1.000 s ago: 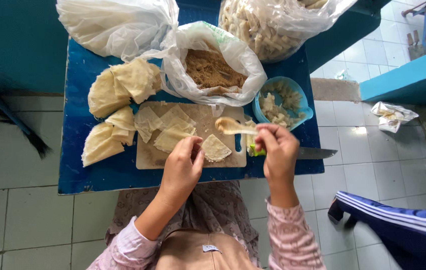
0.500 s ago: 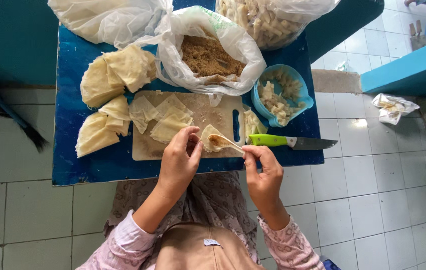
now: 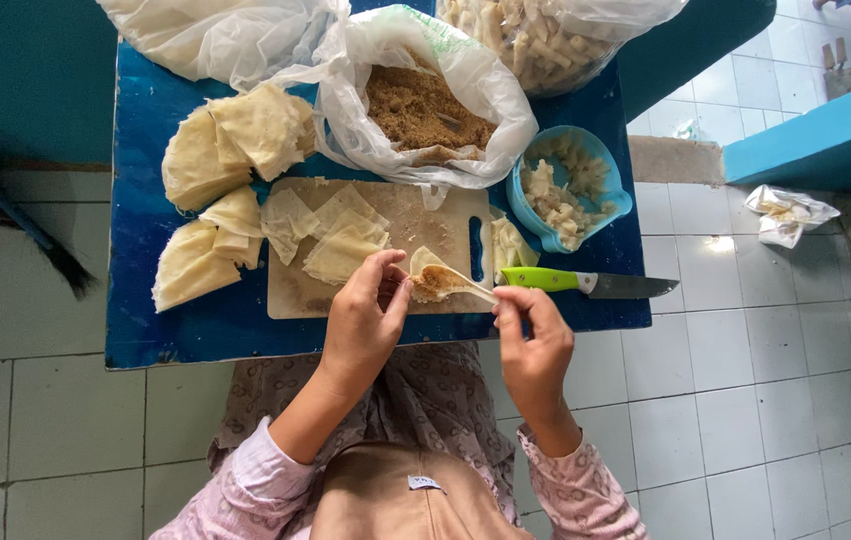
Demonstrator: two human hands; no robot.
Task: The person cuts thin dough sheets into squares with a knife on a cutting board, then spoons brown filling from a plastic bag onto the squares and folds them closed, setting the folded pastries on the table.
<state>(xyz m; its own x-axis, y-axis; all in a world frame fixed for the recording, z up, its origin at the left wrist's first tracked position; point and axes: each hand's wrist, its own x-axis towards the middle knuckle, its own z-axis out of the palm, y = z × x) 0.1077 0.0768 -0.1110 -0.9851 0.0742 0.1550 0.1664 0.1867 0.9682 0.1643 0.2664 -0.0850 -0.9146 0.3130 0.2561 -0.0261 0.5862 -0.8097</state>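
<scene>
Two hands are held at the near edge of the blue bench (image 3: 145, 330), lower centre of the frame. A wrapper (image 3: 427, 268) is cupped in the left hand (image 3: 365, 325), fingers curled about it over the cutting board (image 3: 295, 290). A spoon (image 3: 455, 283) is pinched at its handle by the right hand (image 3: 535, 345), its bowl laid on the wrapper with brown filling.

Little open room is left on the bench: stacked wrappers (image 3: 235, 150) at the left, a bag of filling (image 3: 425, 110) at top centre, a blue bowl (image 3: 605, 170) at the right, and a green-handled knife (image 3: 585, 283) along the right near edge, its blade reaching past the bench.

Since half a second ago, the right hand has been drawn slightly lower and the spoon set flatter.

The far bags are cut off by the top edge; the wrapper's underside is hidden by the fingers.
</scene>
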